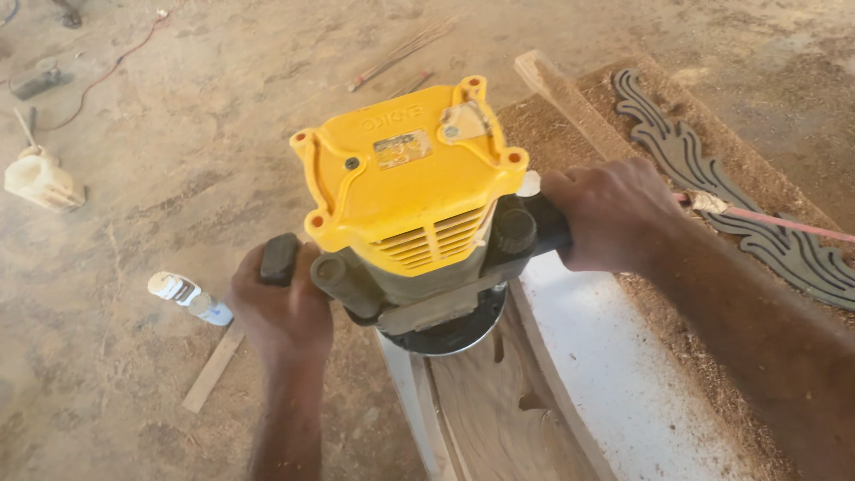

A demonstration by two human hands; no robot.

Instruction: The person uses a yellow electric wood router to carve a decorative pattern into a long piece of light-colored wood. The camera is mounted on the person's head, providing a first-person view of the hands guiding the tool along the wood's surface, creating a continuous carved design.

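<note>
tool: yellow-topped router [410, 191], upright, centre of view, round base sitting on the carved board [485, 401]
left hand: left hand [283, 307] wrapped shut around the router's black left handle [278, 258], just near-left of the motor housing
right hand: right hand [614, 214] closed tight on the black right handle [543, 223], forearm running off to the near right
cord: red cable [784, 224] leaves from behind the right hand, runs right across the bench and out of view
work: carved board is pale wood with curved cut-outs, lies on a white sheet [614, 383]; router base covers its far end
bench: workbench [570, 116] top thick with brown sawdust, most of it to the right of the white sheet and at the far end
template: dark wavy scroll-shaped piece [712, 178] lies flat on the sawdust, far right, well apart from the router
batten: plain wood strip [557, 89] along the far-left edge of the bench, tilted diagonally
floor: bare dusty concrete floor [178, 160], tan, scuffed, sawdust scattered
floor items: small bottle [189, 297] on its side just left of the left hand; thin wood slat [212, 367] near it; white plastic jug [40, 183] far left; red wire [116, 62] snaking far left; thin sticks [401, 58] at the far side
light: hard daylight, sharp shadow under the router
</note>
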